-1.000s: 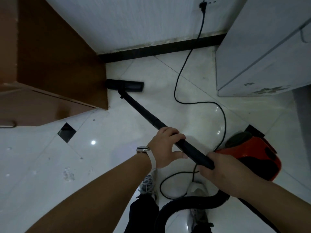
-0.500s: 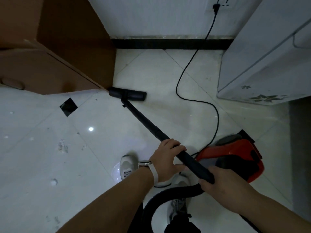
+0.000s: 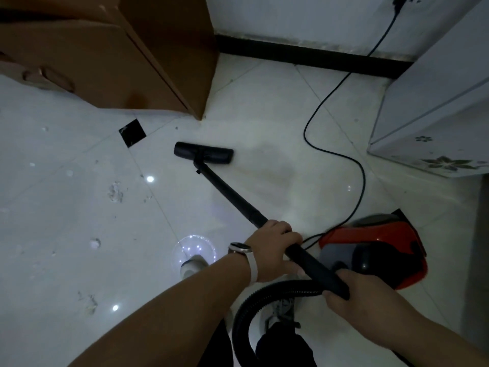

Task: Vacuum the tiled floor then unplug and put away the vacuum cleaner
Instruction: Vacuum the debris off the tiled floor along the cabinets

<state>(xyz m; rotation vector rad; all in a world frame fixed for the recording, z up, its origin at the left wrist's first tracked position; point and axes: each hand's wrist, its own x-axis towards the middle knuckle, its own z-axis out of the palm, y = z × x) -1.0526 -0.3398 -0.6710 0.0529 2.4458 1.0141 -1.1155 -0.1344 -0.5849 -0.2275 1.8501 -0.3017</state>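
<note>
A glossy white tiled floor (image 3: 79,221) fills the dim room, laid on the diagonal with one small black inset tile (image 3: 132,133). A brown wooden cabinet (image 3: 105,62) stands far beyond the hands to the left. A white wall (image 3: 291,17) with black skirting (image 3: 304,55) runs behind it. A white unit (image 3: 436,102) with a flower print, perhaps a fridge, stands far out to the right.

The red vacuum cleaner (image 3: 375,250) sits on the floor just right of the left hand's knuckles and just beyond the right hand. Its ribbed black hose (image 3: 291,288) loops beneath both hands. The power cord (image 3: 304,131) snakes away to a plug (image 3: 398,2) in the wall.

The left hand (image 3: 272,250), a watch (image 3: 239,247) on its wrist, curls its fingers (image 3: 285,231) tightly over the black wand (image 3: 227,193), thumb below. The right hand (image 3: 362,300) wraps the wand's rear end, where the hose joins; its fingertips are hidden beneath.

The wand's long axis runs from the hands forward and leftward, sloping down to the floor head (image 3: 203,156). The head lies flat on the tiles well ahead of the fingers, crosswise to the wand. Pale crumbs (image 3: 115,192) speckle the floor left of the left hand.
</note>
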